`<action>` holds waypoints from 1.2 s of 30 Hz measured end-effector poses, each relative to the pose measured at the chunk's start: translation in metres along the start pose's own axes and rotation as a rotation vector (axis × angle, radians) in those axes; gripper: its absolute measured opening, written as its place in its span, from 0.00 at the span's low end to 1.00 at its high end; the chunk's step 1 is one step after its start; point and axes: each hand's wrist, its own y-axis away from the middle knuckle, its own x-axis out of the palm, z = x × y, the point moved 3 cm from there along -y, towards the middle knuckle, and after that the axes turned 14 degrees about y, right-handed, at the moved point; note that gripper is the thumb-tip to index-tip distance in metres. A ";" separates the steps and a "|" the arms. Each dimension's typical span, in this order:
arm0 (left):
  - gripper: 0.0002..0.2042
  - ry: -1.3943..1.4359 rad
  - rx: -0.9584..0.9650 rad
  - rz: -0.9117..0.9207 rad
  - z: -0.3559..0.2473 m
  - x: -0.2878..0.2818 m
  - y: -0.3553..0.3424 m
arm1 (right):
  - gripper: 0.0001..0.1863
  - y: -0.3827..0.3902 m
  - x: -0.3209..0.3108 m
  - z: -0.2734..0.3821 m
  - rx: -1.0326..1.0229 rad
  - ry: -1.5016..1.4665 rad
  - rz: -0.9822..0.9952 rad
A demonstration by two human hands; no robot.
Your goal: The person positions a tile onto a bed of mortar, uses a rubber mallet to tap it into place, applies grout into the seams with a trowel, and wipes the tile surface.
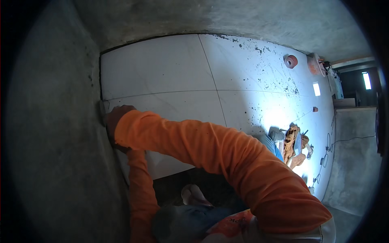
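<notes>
Orange sleeve [227, 148] foremost, I locate the tile [182, 106] rightward of the right hand [120, 114], beside the wall [52, 121], finger state indeterminable.

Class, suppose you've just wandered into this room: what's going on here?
A person in orange sleeves is working low at the left edge of a white tiled floor, beside a grey wall. The right hand reaches across to that edge, with the left hand mostly hidden just below it; whether they hold anything can't be seen. Over to the right, a brown bundle lies on the tiles, and a reddish roll rests farther off.
</notes>
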 end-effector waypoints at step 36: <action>0.27 -0.329 -0.156 0.070 0.087 -0.010 0.139 | 0.30 0.697 0.346 -0.485 1.173 0.468 0.266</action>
